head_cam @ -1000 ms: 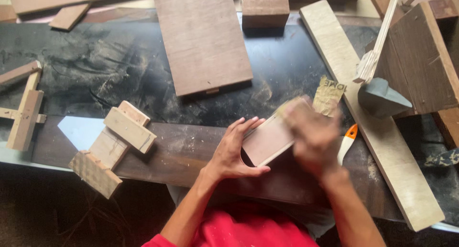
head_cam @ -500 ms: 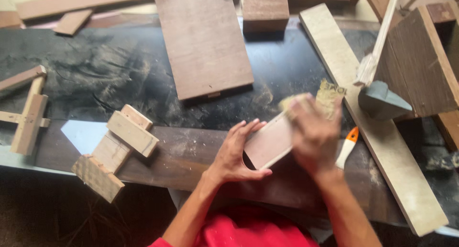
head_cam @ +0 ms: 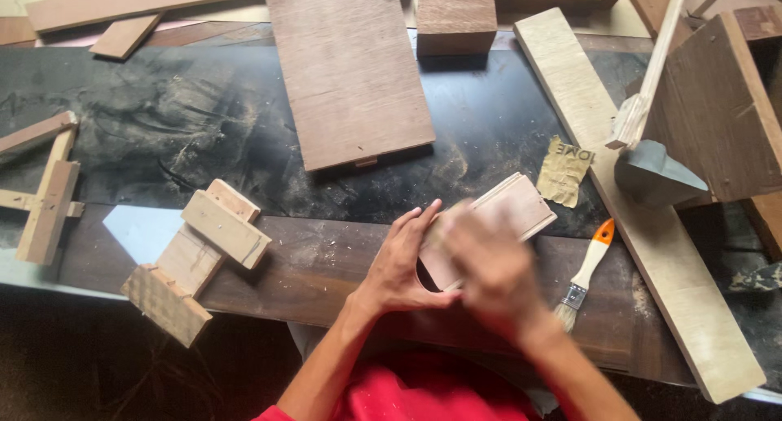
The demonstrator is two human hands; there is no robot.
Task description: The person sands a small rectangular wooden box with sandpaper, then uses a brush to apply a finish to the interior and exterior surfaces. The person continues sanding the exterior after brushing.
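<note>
- Small wooden panel [head_cam: 513, 213]: lies flat on the dark table [head_cam: 163, 127], near its front edge.
- Left hand [head_cam: 403, 262]: fingers together, bracing the panel's left end.
- Right hand [head_cam: 489, 274]: blurred, atop the panel; grip cannot be told.
- Paintbrush [head_cam: 585, 274], sandpaper scrap [head_cam: 564, 170]: just right of the panel.

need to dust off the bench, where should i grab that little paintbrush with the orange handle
Take the paintbrush by its orange and cream handle, coming from above at the upper right end. It lies flat on the dark board, handle pointing away from the person and bristles toward them, just right of the blurred right hand. The handle end looks free, with the pale plank close beside it.
</note>
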